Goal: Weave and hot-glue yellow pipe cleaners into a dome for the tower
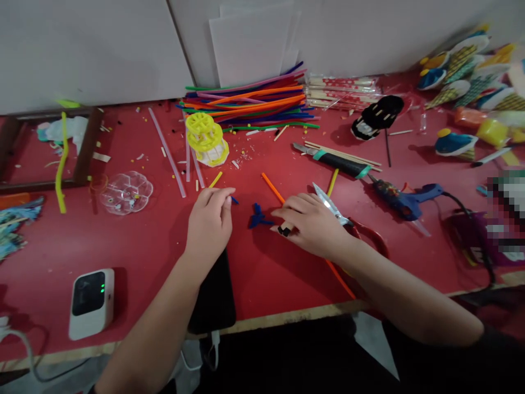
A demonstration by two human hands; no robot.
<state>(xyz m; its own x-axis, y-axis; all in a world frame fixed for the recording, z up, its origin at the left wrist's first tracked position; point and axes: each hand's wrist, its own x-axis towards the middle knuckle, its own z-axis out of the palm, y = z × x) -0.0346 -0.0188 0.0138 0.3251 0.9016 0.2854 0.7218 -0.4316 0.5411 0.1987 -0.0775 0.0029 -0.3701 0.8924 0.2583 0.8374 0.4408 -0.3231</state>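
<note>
My left hand [209,221] is closed, fingertips pressed to the thumb, and a short blue piece [234,201] of pipe cleaner pokes out there. Its wrist is above a black phone [215,298]. My right hand [314,224] is curled over a small beige piece with black ends [286,227], partly hidden by the fingers. Between both hands lies a small clump of blue pipe cleaner bits [258,217]. An orange pipe cleaner [271,186] runs under my right hand. Beside that hand are red-handled scissors [332,204] and a yellow pipe cleaner piece [333,182].
A yellow tiered model [205,137] stands before piled pipe cleaners [250,104]. To the right are a utility knife [340,163], a blue glue gun [406,197] and a black model [379,116]. A clear plastic palette [127,192] and a white device [92,303] lie left.
</note>
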